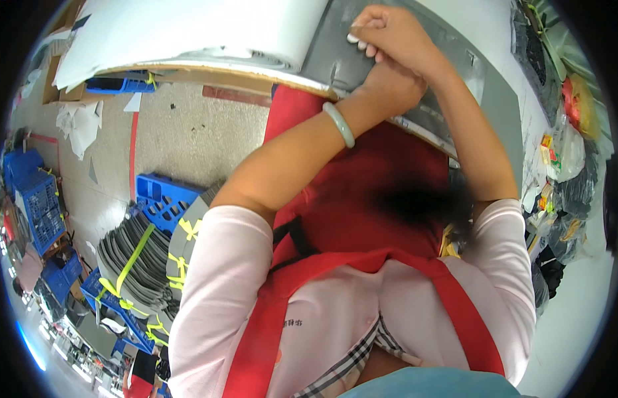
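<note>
Pale-blue cloth (pixel 435 386) nearest — hands (pixel 392 87) together, grip unclear — over flat dark-grey surface (pixel 335 46), lightly scuffed.

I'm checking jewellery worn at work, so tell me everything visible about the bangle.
The bangle is a smooth, pale grey-green ring with a glossy, stone-like look and no visible decoration. It circles the person's left forearm near the wrist, just behind the left hand, slanting across the arm and touching bare skin. Only its upper arc shows; the forearm hides the rest.
</note>
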Available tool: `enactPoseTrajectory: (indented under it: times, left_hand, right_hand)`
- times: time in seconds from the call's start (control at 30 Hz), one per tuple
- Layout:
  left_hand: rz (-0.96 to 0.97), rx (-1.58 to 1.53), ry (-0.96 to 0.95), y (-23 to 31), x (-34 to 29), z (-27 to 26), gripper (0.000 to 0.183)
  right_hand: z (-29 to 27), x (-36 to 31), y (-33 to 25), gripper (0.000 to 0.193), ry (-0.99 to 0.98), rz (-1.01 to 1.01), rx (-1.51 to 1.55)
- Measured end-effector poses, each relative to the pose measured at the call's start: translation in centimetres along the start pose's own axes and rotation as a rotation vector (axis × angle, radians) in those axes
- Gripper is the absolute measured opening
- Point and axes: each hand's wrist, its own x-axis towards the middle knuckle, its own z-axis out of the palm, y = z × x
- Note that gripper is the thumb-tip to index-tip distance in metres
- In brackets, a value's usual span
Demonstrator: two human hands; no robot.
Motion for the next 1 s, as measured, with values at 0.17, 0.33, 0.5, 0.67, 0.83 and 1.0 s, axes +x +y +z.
enactPoseTrajectory:
  times: [0.17, 0.33, 0.5, 0.67, 0.83, 1.0]
  left_hand:
    - [0.176, -0.028, 0.611, -0.4, -0.2, 0.1, 0.033]
    - [0.099, 0.139, 0.431, -1.0, -0.2, 1.7, 0.037]
    - [0.131, 0.105, 0.379, -0.6, 0.5, 1.2, 0.036]
    - [0.102, 0.086, 0.314, -0.6, 0.4, 0.8, 0.035]
    - [0.098, 0.077, 0.433, -1.6, 0.2, 1.9, 0.037]
    - [0.141, 0.049, 0.398, -0.7, -0.2, -0.2, 0.040]
  right_hand:
    - [2.2, -2.0, 2.3, 0.019, -0.198, -0.148, -0.178]
    - [5.1, -5.3, -4.2, 0.017, -0.013, -0.048, -0.571]
    - [3.4, -4.7, -2.5, 0.021, -0.063, 0.020, -0.659]
    - [4.0, -4.5, 0.7, 0.018, -0.059, -0.304, -0.421]
    - [5.1, -6.4, 1.3, 0.018, 0.276, -0.653, -0.393]
    - [5.3, -8.6, -4.9, 0.021, 0.249, -0.287, -0.899]
